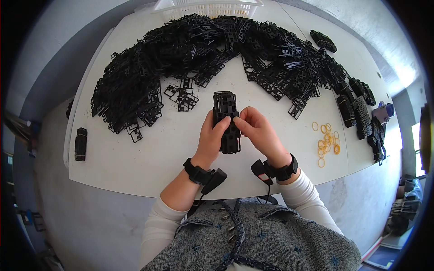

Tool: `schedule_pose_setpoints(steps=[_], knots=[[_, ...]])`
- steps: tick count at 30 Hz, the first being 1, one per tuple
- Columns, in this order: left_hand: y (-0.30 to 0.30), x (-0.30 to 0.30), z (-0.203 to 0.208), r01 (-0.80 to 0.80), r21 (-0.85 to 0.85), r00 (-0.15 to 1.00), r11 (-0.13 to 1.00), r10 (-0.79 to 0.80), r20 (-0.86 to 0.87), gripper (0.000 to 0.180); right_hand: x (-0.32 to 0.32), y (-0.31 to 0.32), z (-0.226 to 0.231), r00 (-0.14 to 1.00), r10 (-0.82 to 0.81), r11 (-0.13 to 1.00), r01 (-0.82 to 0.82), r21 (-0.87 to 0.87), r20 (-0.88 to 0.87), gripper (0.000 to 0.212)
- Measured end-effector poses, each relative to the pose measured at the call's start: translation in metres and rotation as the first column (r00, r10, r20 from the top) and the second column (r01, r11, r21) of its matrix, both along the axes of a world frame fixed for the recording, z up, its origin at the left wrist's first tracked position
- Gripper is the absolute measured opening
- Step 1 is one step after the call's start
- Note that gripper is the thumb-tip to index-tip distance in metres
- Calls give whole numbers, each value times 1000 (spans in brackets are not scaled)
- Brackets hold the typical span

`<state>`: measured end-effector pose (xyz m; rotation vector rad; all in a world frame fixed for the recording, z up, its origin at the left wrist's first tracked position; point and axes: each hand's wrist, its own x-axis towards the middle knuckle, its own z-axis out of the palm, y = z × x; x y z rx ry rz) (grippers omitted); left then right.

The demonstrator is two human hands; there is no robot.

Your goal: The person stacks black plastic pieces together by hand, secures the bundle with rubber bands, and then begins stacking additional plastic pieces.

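Note:
A stack of flat black plastic frames [224, 101] is held upright lengthwise over the white table, in front of my body. My left hand [209, 139] wraps round its left side, thumb lying across the top face. On the other side my right hand [262, 132] is closed, its thumb and forefinger pinching the stack's right edge near the middle. The fingers under the stack are hidden. Beyond it, a few loose black frames [184, 94] lie on the table to the left.
A large heap of black frames [149, 58] arcs across the back of the white table [149, 169]. Yellow rubber bands [324, 142] lie at right. Banded bundles [346, 110] line the right edge; one bundle [80, 144] lies far left. A white basket [208, 9] stands behind.

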<state>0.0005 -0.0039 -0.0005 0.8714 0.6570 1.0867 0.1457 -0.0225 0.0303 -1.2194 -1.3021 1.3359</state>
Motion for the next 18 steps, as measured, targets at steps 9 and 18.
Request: schedule_pose_setpoints(steps=[9, 18], knots=[[0, -1, 0, -61, 116, 995, 991, 69, -65, 31, -3, -1, -4, 995, 46, 997, -40, 71, -85, 44], [-2, -8, 1, 148, 119, 981, 982, -161, 107, 36, 7, -2, -2, 921, 276, 959, -245, 144, -274, 59]])
